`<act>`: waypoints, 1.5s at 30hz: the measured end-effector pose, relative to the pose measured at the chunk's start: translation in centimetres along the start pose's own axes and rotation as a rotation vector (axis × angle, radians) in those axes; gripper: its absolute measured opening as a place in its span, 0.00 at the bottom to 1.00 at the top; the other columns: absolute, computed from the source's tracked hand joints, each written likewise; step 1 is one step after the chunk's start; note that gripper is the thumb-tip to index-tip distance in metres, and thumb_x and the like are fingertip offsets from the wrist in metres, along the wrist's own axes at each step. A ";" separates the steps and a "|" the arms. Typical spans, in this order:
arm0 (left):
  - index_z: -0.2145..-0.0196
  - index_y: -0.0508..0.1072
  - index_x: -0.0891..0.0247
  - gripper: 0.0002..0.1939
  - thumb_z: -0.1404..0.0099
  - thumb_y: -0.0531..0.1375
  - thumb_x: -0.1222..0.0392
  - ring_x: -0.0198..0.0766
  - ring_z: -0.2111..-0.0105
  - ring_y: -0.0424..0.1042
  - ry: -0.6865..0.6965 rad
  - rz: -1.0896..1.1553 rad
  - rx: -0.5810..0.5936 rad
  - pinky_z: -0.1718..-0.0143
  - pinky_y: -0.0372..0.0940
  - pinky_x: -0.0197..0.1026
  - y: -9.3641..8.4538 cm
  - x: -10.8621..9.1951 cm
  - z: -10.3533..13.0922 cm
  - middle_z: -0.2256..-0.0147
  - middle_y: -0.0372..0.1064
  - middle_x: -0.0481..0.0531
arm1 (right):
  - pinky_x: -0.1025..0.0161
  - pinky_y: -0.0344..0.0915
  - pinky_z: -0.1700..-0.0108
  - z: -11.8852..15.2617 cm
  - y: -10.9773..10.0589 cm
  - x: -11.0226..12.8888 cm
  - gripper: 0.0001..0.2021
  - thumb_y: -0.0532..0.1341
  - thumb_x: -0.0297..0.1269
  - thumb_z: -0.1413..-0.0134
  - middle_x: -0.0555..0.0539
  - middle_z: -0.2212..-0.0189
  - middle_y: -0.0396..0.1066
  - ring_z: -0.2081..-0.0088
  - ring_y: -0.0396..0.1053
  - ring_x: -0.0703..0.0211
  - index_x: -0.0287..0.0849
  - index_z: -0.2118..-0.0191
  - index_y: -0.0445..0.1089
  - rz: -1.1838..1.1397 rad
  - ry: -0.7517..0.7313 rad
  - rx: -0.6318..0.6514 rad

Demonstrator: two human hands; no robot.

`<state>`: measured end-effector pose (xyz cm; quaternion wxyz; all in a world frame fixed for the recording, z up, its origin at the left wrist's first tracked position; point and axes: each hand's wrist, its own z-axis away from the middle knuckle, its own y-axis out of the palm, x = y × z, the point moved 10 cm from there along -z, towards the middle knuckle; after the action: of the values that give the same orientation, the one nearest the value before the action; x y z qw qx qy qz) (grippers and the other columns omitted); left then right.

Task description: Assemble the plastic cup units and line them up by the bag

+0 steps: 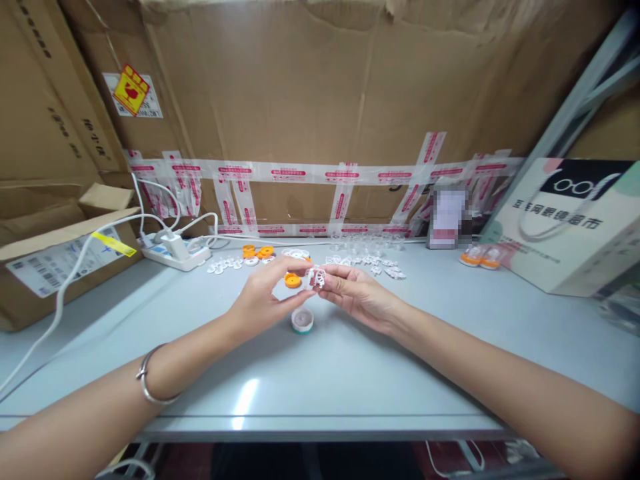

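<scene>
Between my left hand [267, 290] and my right hand [357, 293] is a small assembly: a clear plastic cup [310, 278] pinched by the left fingers, and a white openwork plastic piece [321, 278] held by the right at its side. Whether the piece sits inside the cup or against it, I cannot tell. Just below them on the table stands a small round tub [303, 321] with a teal base and greyish contents. Behind my left fingers lies an orange ring-shaped cap [293, 281]. A bangle [145, 377] circles my left wrist.
Farther back lie orange rings [259, 251], small white parts [233, 265], more white pieces [375, 263] and clear cups [367, 243]. Orange-based assemblies [480, 256] sit at right beside a paper bag [560, 227]. A phone [447, 217], a power strip [175, 250] and cardboard boxes [300, 87] edge the table.
</scene>
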<state>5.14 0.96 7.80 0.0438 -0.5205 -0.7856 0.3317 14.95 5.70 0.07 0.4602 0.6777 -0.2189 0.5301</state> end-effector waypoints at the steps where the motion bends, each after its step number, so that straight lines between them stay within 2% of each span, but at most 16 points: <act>1: 0.57 0.67 0.63 0.14 0.41 0.61 0.62 0.35 0.64 0.69 0.002 -0.004 0.009 0.61 0.65 0.39 0.1 -0.1 0.0 0.64 0.70 0.51 | 0.67 0.62 0.55 0.0 0.2 0.0 0.09 0.67 0.33 0.57 0.50 0.66 0.74 0.64 0.69 0.68 0.42 0.65 0.74 0.014 -0.003 0.004; 6: 0.56 0.67 0.62 0.14 0.40 0.59 0.64 0.35 0.65 0.67 -0.008 -0.029 0.064 0.62 0.63 0.39 0.9 -0.1 0.1 0.66 0.68 0.51 | 0.64 0.61 0.53 0.2 0.5 0.0 0.08 0.67 0.34 0.58 0.49 0.67 0.74 0.63 0.69 0.65 0.41 0.67 0.74 0.039 -0.028 -0.022; 16: 0.60 0.67 0.63 0.09 0.40 0.59 0.61 0.39 0.62 0.66 0.060 -0.124 0.081 0.61 0.62 0.41 1.1 -0.7 0.2 0.64 0.69 0.53 | 0.63 0.63 0.55 0.1 0.5 -0.2 0.08 0.68 0.35 0.59 0.48 0.67 0.74 0.64 0.69 0.65 0.41 0.69 0.75 0.053 -0.049 -0.050; 20: 0.63 0.67 0.64 0.09 0.39 0.59 0.58 0.39 0.65 0.65 0.051 -0.207 0.102 0.63 0.61 0.41 1.6 -0.6 0.4 0.66 0.67 0.52 | 0.61 0.63 0.55 0.2 0.5 -0.4 0.08 0.68 0.36 0.60 0.47 0.66 0.74 0.62 0.69 0.63 0.41 0.69 0.75 0.086 -0.051 -0.059; 24: 0.66 0.67 0.65 0.09 0.38 0.58 0.56 0.38 0.68 0.63 0.081 -0.245 0.126 0.66 0.60 0.40 2.3 -0.8 0.5 0.70 0.65 0.51 | 0.61 0.64 0.59 0.2 0.4 -0.5 0.10 0.68 0.36 0.62 0.48 0.69 0.74 0.65 0.69 0.62 0.41 0.68 0.75 0.183 -0.062 -0.085; 27: 0.60 0.67 0.65 0.13 0.40 0.60 0.55 0.37 0.65 0.64 0.065 -0.153 0.154 0.63 0.60 0.40 2.2 -0.4 0.3 0.67 0.66 0.52 | 0.62 0.64 0.59 0.2 0.1 0.0 0.10 0.68 0.37 0.61 0.49 0.70 0.74 0.66 0.69 0.63 0.41 0.68 0.75 0.247 -0.093 -0.111; 29: 0.55 0.65 0.63 0.17 0.40 0.60 0.54 0.36 0.64 0.65 -0.016 -0.053 0.178 0.61 0.61 0.39 1.6 0.6 0.0 0.64 0.66 0.52 | 0.62 0.64 0.58 0.2 -0.5 0.6 0.10 0.67 0.38 0.60 0.49 0.71 0.74 0.67 0.69 0.64 0.41 0.68 0.75 0.299 -0.124 -0.156; 31: 0.56 0.66 0.62 0.16 0.39 0.58 0.53 0.35 0.65 0.66 -0.108 0.048 0.306 0.62 0.61 0.38 1.9 1.7 0.2 0.64 0.67 0.51 | 0.61 0.64 0.58 0.2 -1.3 1.2 0.10 0.67 0.39 0.60 0.49 0.71 0.73 0.68 0.68 0.64 0.41 0.69 0.75 0.341 -0.146 -0.200; 34: 0.61 0.69 0.61 0.16 0.44 0.61 0.50 0.35 0.66 0.66 -0.161 0.124 0.636 0.64 0.61 0.36 4.1 2.1 1.7 0.65 0.68 0.49 | 0.60 0.63 0.56 0.1 -1.9 1.3 0.10 0.67 0.39 0.59 0.48 0.70 0.73 0.65 0.69 0.63 0.41 0.68 0.74 0.338 -0.150 -0.219; 36: 0.62 0.70 0.61 0.18 0.47 0.63 0.49 0.35 0.68 0.65 -0.162 0.104 0.747 0.66 0.59 0.35 5.1 2.1 2.6 0.67 0.68 0.48 | 0.59 0.62 0.54 0.0 -2.1 1.1 0.11 0.67 0.39 0.59 0.48 0.68 0.74 0.64 0.69 0.62 0.41 0.67 0.73 0.305 -0.144 -0.220; 38: 0.62 0.70 0.62 0.16 0.46 0.62 0.50 0.34 0.69 0.64 -0.167 0.078 0.739 0.67 0.59 0.35 5.6 2.3 2.7 0.68 0.68 0.48 | 0.58 0.62 0.53 -0.1 -2.2 0.8 0.12 0.67 0.39 0.60 0.48 0.67 0.74 0.63 0.70 0.62 0.41 0.66 0.72 0.276 -0.138 -0.224; 40: 0.63 0.70 0.62 0.13 0.44 0.61 0.53 0.34 0.69 0.65 -0.192 0.071 0.682 0.67 0.59 0.35 6.0 2.7 2.7 0.68 0.68 0.48 | 0.58 0.62 0.53 -0.2 -2.3 0.5 0.12 0.67 0.39 0.59 0.48 0.67 0.74 0.62 0.70 0.61 0.42 0.66 0.71 0.261 -0.135 -0.224; 45: 0.62 0.69 0.63 0.13 0.45 0.61 0.57 0.35 0.68 0.66 -0.375 0.158 0.583 0.69 0.60 0.35 6.9 4.7 3.1 0.66 0.69 0.50 | 0.59 0.61 0.53 -0.3 -2.0 0.4 0.10 0.67 0.37 0.61 0.49 0.66 0.73 0.62 0.69 0.61 0.42 0.69 0.71 0.383 -0.166 -0.190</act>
<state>7.13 5.13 0.17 0.0197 -0.4751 -0.6096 0.6343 16.50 7.04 -0.34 0.3933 0.6186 -0.4297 0.5273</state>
